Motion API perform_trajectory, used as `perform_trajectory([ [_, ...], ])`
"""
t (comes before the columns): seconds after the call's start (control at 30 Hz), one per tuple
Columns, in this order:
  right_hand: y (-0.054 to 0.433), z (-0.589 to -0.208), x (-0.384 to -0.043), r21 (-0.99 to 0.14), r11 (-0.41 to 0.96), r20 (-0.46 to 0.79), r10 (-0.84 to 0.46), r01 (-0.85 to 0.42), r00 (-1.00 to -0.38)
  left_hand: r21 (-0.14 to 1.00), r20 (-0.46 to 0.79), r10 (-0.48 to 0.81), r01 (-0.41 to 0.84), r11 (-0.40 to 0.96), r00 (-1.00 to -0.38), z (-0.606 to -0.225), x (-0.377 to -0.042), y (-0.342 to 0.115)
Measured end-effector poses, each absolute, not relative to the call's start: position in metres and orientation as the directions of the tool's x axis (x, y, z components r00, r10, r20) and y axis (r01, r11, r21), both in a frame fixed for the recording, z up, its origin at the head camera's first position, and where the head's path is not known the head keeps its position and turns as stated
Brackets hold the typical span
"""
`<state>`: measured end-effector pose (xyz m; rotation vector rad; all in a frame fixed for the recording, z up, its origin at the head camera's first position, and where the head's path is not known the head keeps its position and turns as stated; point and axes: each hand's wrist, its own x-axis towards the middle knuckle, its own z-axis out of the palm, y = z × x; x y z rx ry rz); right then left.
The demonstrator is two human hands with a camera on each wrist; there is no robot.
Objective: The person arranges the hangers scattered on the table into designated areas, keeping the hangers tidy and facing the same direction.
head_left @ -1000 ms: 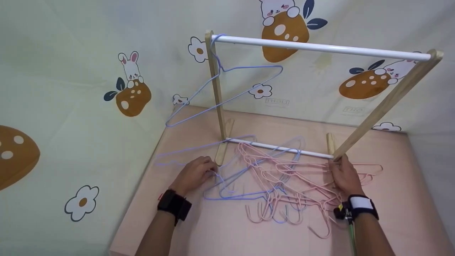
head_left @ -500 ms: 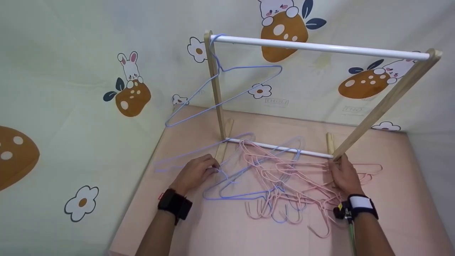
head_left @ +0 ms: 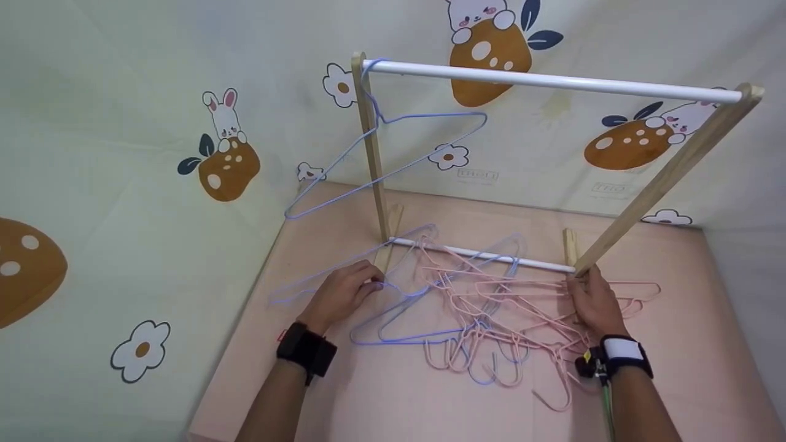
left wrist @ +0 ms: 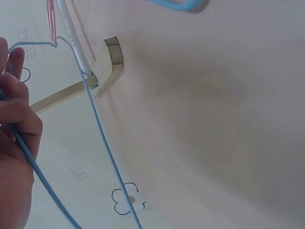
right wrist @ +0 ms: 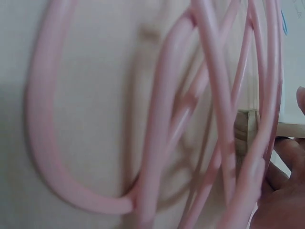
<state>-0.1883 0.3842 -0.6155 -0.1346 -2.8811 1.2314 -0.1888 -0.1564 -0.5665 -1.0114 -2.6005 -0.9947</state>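
My left hand (head_left: 347, 294) pinches a thin blue clothes hanger (left wrist: 106, 142) just left of the pile, its long bar slanting up behind the fingers. In the left wrist view, pink wire (left wrist: 51, 21) meets the kink of this hanger. On the right, my right hand (head_left: 599, 307) grips the wooden foot of the small clothes rack (head_left: 663, 184), with thumb and fingers either side of the wood. One blue hanger (head_left: 439, 115) hangs at the left end of the rack's white top rod (head_left: 552, 81). Between my hands lie several tangled pink hangers (head_left: 559, 351) and blue hangers (head_left: 399, 342).
The rack's white lower rod (head_left: 540, 263) runs low behind the pile, partly overlapped by hangers. A pink surface (head_left: 393, 399) lies under everything, with patterned walls (head_left: 141, 184) rising at the left and back. Hanger hooks point toward the front.
My left hand has moved slightly up and right with the blue hanger, whose neck has risen over the pile. A pink hanger's end has shifted up beside it. The right hand has stayed put.
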Motion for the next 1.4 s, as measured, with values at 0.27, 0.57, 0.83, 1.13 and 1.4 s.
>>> perform_trajectory([
  [0.27, 0.382, -0.615, -0.188, -0.709, 0.703, 0.015, 0.077, 0.043, -0.997, 0.558, 0.363, 0.493, 0.608, 0.565, -0.791, -0.561, -0.189, -0.151],
  [0.57, 0.383, -0.613, -0.188, -0.710, 0.702, 0.000, 0.079, 0.055, -0.997, 0.498, 0.427, 0.425, 0.600, 0.626, -0.798, -0.552, -0.193, -0.142],
  [0.83, 0.382, -0.612, -0.187, -0.709, 0.703, -0.007, 0.084, 0.064, -0.996, 0.398, 0.581, 0.347, 0.629, 0.668, -0.736, -0.544, -0.203, -0.132],
  [1.13, 0.383, -0.615, -0.189, -0.705, 0.707, 0.006, 0.079, 0.052, -0.997, 0.387, 0.648, 0.254, 0.598, 0.702, -0.718, -0.528, -0.214, -0.123],
  [1.4, 0.385, -0.617, -0.191, -0.705, 0.705, -0.034, 0.081, 0.081, -0.996, 0.334, 0.681, 0.247, 0.593, 0.733, -0.690, -0.514, -0.221, -0.118],
])
